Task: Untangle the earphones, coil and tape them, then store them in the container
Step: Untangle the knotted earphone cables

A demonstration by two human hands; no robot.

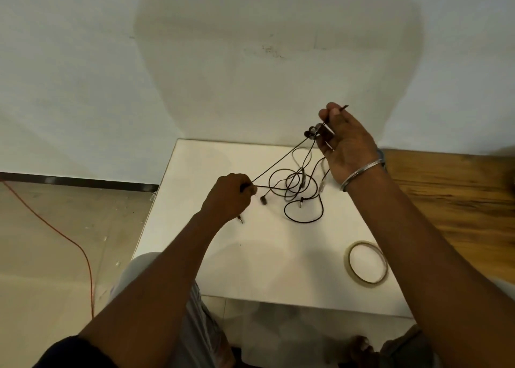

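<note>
The left hand (225,195) pinches a taut cord (278,163) of the tangled earphones (302,178), the right hand (345,145) grips their earbuds (313,132) above the surface's (264,256) far edge.

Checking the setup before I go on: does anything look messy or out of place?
The earphones hang in a knot of crossed loops over the table, one strand pulled taut between the left hand and the raised right hand, which both grip them. The tape lies flat. No container is in view.
</note>
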